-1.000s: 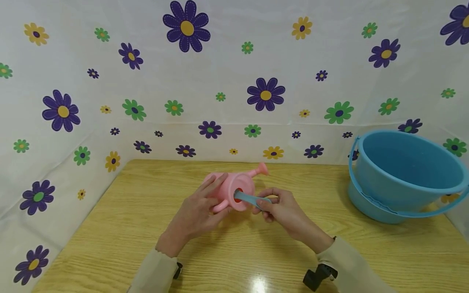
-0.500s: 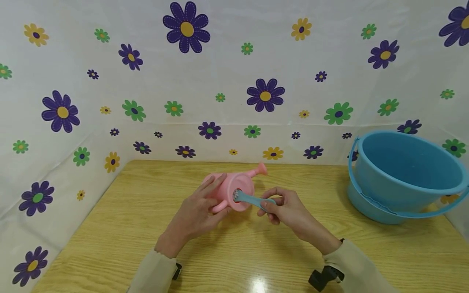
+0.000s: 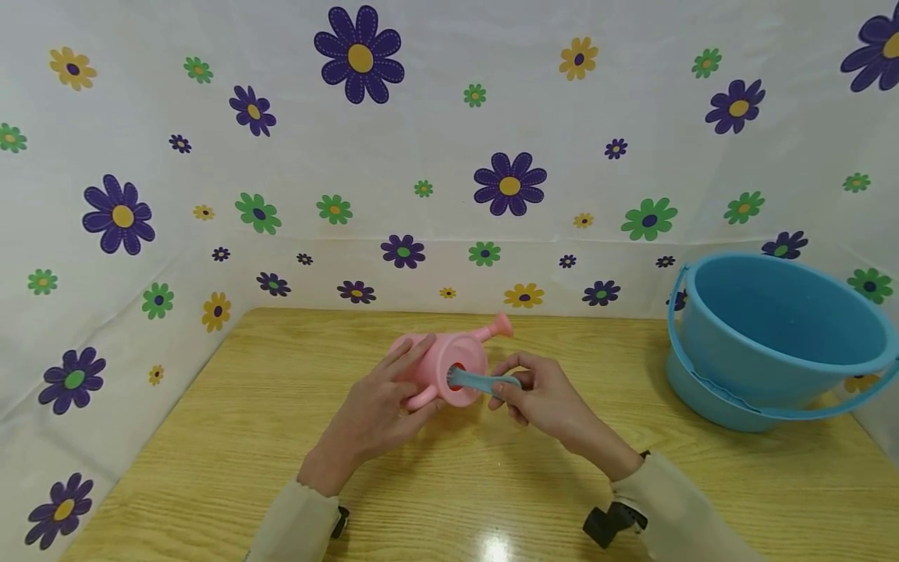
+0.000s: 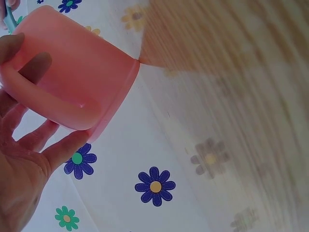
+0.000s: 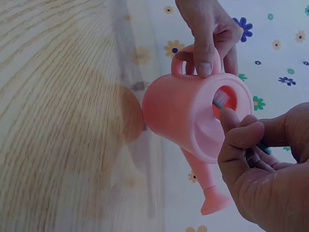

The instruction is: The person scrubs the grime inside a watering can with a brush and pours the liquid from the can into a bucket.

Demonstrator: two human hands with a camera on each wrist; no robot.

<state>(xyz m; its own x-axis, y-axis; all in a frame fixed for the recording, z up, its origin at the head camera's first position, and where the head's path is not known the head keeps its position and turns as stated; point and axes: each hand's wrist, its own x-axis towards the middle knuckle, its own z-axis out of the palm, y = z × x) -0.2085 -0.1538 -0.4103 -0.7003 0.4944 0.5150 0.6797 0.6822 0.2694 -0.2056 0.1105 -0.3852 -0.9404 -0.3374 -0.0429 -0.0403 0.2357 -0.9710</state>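
Observation:
A pink watering can (image 3: 474, 353) is tipped so that its top opening faces me, low over the table, its spout pointing to the back right. My left hand (image 3: 372, 407) grips it at the handle (image 5: 177, 67), thumb and fingers spread over handle and body. In my right hand (image 3: 551, 404), a small blue brush (image 3: 474, 381) is pinched by its handle between thumb and fingers. The brush head reaches into the round opening and is partly hidden inside the can. In the right wrist view, the right fingers (image 5: 241, 137) are right at the opening.
A large blue bucket (image 3: 716, 339) with its carrying handle lowered stands at the right of the wooden table (image 3: 232, 437). A white cloth with flower prints (image 3: 435, 133) hangs behind and at the left side.
My right hand drew the brush back toward the lower right, showing its bristles, then pushed it in again. The left hand and the watering can have stayed in place.

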